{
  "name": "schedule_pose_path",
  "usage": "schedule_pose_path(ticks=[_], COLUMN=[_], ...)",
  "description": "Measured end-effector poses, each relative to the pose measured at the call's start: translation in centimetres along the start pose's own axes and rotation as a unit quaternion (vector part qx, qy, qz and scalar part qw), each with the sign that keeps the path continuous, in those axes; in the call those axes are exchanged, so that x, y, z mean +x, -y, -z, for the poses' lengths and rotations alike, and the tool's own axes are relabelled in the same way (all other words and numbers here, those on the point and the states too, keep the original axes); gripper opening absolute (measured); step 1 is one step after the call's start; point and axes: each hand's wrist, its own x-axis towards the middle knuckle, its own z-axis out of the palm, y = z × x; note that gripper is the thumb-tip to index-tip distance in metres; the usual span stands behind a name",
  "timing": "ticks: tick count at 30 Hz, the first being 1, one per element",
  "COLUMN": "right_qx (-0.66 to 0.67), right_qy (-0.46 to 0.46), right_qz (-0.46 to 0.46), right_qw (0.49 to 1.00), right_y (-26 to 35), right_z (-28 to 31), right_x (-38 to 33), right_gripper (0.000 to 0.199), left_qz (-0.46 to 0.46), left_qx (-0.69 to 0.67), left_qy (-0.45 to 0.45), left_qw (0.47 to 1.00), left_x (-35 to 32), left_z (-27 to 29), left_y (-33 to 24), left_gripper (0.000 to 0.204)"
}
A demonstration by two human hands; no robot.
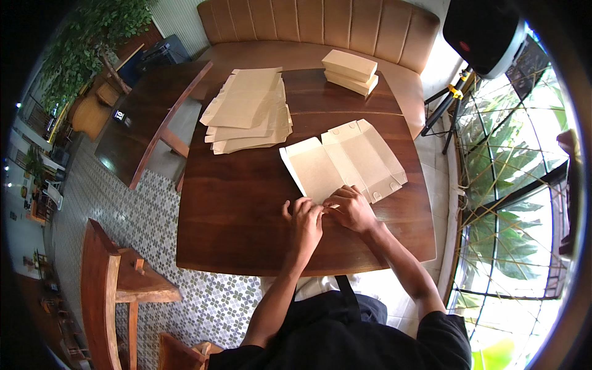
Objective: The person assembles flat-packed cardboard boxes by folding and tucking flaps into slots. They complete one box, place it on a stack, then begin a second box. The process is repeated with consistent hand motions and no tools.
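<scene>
An unfolded brown cardboard box [348,157] lies on the dark wooden table [234,209] in front of me, with part of its left side raised. At its near corner my left hand [303,217] and my right hand [349,208] meet. Both have their fingers bent and pressed together on the cardboard edge there. The small flap between the fingertips is mostly hidden by them. Slots and tabs show along the box's right and far edges.
A stack of flat cardboard blanks [250,111] lies at the table's far left. Two folded boxes [349,71] are piled at the far right. Behind stands a brown bench [320,28]; a second table [148,117] and a wooden chair [102,290] are to the left.
</scene>
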Motion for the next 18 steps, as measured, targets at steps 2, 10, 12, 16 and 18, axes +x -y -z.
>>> schedule_pose_path(ticks=[2,10,12,16,18], right_qx=[0.004,-0.037,-0.027,0.033,0.061], right_qy=[0.018,0.063,0.055,0.091,0.129], right_qz=[-0.011,-0.007,0.013,0.100,0.077], right_qw=[1.000,0.997,0.998,0.990,0.987], right_y=[0.2,0.6,0.5,-1.5,-2.5], right_z=[0.3,0.5,0.6,3.3,5.5], right_x=[0.2,0.4,0.4,0.2,-0.6], right_gripper=[0.014,0.013,0.013,0.014,0.021], left_qz=[0.004,0.010,0.005,-0.050,-0.038], left_qx=[-0.004,0.058,0.009,-0.091,-0.064], left_qy=[0.011,-0.033,-0.027,0.000,-0.054], left_qw=[1.000,0.998,1.000,0.995,0.996], left_x=[0.1,0.4,0.6,0.0,-0.4], left_z=[0.3,1.5,1.7,2.2,2.7], left_y=[0.0,-0.8,-1.2,-1.3,0.2], left_gripper=[0.012,0.009,0.008,0.022,0.027])
